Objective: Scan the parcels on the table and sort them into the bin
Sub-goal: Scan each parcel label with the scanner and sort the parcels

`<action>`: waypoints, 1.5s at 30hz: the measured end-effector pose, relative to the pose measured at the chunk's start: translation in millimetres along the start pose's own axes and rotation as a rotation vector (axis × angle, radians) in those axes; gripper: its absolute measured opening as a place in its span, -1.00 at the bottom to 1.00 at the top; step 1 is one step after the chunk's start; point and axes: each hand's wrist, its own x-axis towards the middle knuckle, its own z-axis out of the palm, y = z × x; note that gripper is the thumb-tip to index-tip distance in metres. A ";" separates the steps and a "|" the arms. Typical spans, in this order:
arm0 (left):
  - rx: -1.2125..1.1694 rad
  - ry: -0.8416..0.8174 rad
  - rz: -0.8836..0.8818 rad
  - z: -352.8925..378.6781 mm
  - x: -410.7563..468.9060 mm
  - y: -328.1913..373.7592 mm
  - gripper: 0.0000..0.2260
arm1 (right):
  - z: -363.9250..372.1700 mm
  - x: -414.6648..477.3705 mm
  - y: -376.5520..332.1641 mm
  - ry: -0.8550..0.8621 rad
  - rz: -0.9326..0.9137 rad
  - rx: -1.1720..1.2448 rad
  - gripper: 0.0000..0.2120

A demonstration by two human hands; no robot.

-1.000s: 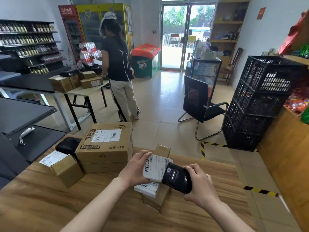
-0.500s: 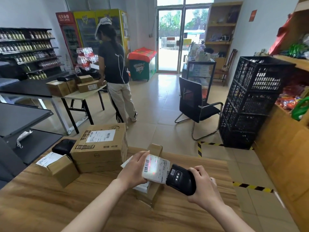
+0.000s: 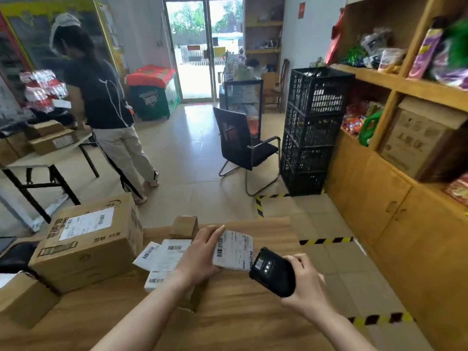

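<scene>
A: Desk (image 3: 240, 325)?
B: Wood-grain top, smooth, slight sheen.
A: Big box (image 3: 88, 252)?
B: Brown cardboard, matt, w/ white paper label. Small parcel (image 3: 235, 249): white paper label too, smooth.
A: Scanner (image 3: 274, 274)?
B: Black plastic, semi-gloss.
A: Bkgd?
B: Floor (image 3: 192, 153): pale tiles, v. glossy, door light reflecting off them. Crates (image 3: 314, 127): black plastic lattice, matt. Chair (image 3: 243, 148): black mesh-look fabric, thin shiny metal tube frame. Shelf unit (image 3: 379, 198): yellowish wood, smooth, mostly matt.

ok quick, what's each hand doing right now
left hand: holding the small labelled parcel
right hand: holding the black scanner
</scene>
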 end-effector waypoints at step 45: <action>-0.071 -0.992 1.313 322.5 -238.0 714.6 -0.05 | 9.7 -687.1 251.6 1.032 1.786 0.455 -0.22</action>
